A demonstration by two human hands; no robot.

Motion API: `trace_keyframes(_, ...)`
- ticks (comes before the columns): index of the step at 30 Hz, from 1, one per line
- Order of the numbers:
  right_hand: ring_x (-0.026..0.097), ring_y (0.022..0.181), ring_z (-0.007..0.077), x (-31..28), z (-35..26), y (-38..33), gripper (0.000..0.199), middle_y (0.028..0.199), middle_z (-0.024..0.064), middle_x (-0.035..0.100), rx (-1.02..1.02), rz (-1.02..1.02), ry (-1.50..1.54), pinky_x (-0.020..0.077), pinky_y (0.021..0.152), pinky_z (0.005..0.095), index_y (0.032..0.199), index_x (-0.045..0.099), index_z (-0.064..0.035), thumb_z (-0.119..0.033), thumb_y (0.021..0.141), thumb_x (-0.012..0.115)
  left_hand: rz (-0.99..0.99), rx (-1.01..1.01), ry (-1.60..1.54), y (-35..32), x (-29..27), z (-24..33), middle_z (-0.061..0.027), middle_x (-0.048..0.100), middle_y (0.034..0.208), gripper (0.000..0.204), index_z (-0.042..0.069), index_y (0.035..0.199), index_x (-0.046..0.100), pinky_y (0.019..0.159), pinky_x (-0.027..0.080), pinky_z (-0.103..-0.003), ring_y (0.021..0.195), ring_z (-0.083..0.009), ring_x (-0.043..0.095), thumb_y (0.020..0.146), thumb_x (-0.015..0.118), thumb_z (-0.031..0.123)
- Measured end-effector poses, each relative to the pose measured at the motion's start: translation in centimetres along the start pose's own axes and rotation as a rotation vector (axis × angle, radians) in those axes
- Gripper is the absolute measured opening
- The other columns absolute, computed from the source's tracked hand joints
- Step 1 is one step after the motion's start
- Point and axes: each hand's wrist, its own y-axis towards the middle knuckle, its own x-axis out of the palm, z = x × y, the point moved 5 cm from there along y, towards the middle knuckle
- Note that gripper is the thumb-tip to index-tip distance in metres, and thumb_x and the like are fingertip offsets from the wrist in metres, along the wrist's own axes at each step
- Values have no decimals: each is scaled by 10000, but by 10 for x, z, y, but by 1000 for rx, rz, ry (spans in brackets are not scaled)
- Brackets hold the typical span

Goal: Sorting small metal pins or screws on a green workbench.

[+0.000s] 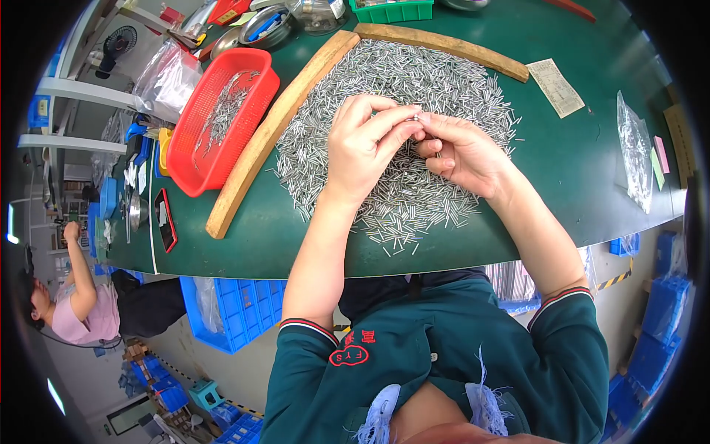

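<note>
A big heap of small metal pins (414,81) covers the green table (569,185), hemmed in by two wooden strips (270,129). Above the heap my left hand (366,148) and my right hand (462,152) meet fingertip to fingertip. Between them they pinch one thin metal pin (413,116), held roughly level. The fingers of both hands are curled. More pins lie under the hands, hidden by them.
A red plastic basket (222,118) with several pins stands left of the wooden strip. Clear bags (636,148), a paper slip (556,86), metal bowls and a green tray lie around the table. Blue crates stand on the floor. Another person sits far left.
</note>
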Motion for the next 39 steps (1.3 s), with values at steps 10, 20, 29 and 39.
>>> trace_keyframes(10, 444, 641, 27, 3, 9, -1, 151, 829, 2, 518, 108, -101, 136, 319, 436, 144, 926, 530, -13, -161, 922, 499, 75, 56, 5, 0, 1, 2, 10, 561, 742, 219, 133, 869, 706, 654, 433, -294, 723, -166, 539, 652, 730, 146)
trace_keyframes(20, 460, 650, 37, 2, 9, -1, 142, 835, -1, 528, 98, -68, 146, 355, 460, 154, 928, 535, -21, -157, 922, 494, 65, 103, 69, 1, -1, 6, 8, 558, 772, 194, 136, 852, 699, 672, 429, -313, 743, -175, 545, 663, 724, 170)
trace_keyframes(29, 575, 781, 114, 8, 7, 0, 218, 900, 20, 562, 55, -28, 128, 523, 694, 250, 1037, 509, -44, -232, 942, 456, 30, 174, 98, 3, -1, 12, -15, 576, 848, 285, 131, 941, 689, 724, 427, -315, 812, -192, 549, 664, 729, 187)
trace_keyframes(39, 514, 688, 69, -21, -19, 7, 218, 829, -1, 509, -117, -65, 532, 502, 614, 205, 1054, 487, -45, -231, 948, 446, -151, -306, 516, -11, -13, -50, -56, 617, 917, 250, 123, 924, 682, 881, 335, -444, 934, -245, 542, 815, 603, 334)
